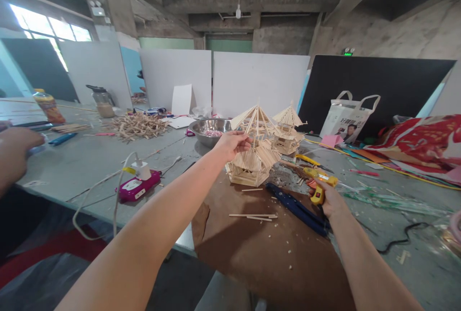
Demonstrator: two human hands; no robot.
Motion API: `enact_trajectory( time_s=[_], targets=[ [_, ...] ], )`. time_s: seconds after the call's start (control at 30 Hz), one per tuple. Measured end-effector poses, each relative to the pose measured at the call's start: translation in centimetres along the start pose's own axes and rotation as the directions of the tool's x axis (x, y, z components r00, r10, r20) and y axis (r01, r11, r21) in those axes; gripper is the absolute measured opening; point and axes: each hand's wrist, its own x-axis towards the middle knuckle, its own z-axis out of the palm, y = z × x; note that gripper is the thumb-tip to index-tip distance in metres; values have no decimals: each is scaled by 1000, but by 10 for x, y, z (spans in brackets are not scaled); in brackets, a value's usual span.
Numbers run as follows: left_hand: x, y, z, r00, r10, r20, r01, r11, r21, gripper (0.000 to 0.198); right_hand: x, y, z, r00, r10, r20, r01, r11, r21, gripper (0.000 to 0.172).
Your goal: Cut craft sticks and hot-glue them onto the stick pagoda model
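My left hand (235,146) reaches to the near wooden stick pavilion (252,164), its fingers bent together at the gap between the upper and lower roofs; whatever they pinch is too small to name. In my right hand (328,196) is a yellow glue gun (320,181), its nozzle end by the brown sticks right of the model. A second stick pavilion (286,133) stands just behind the first. Dark blue cutters (297,208) and a few thin sticks (252,216) lie on the brown sheet (259,248) in front.
Behind my left hand stands a metal bowl (207,131). At left are a magenta power strip (139,185) with a white cable, a stick pile (139,126), and another person's hand (16,150). Green plastic strips (392,200) and a white bag (344,119) are at right.
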Motion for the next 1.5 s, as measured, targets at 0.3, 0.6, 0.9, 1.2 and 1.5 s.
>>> enact_trajectory(
  time_s=[0.3,0.6,0.9,1.2,1.5],
  targets=[
    [-2,1,0,1000,-13,-5,13,1000,4,8,3,1,-1,1000,1,4,-1,1000,2,8],
    [-2,1,3,1000,6,-21,-5,1000,21,5,0,0,0,1000,-7,14,7,1000,-2,7],
    [2,3,1,999,-46,-5,46,999,-9,4,1,1,0,1000,-16,25,16,1000,-2,9],
    [4,5,0,995,-101,20,102,993,-51,8,1,0,-1,1000,-5,5,5,1000,-8,6],
    [-1,4,-1,990,-137,41,140,987,-81,8,3,1,-2,1000,-17,8,17,999,-29,4]
  ],
)
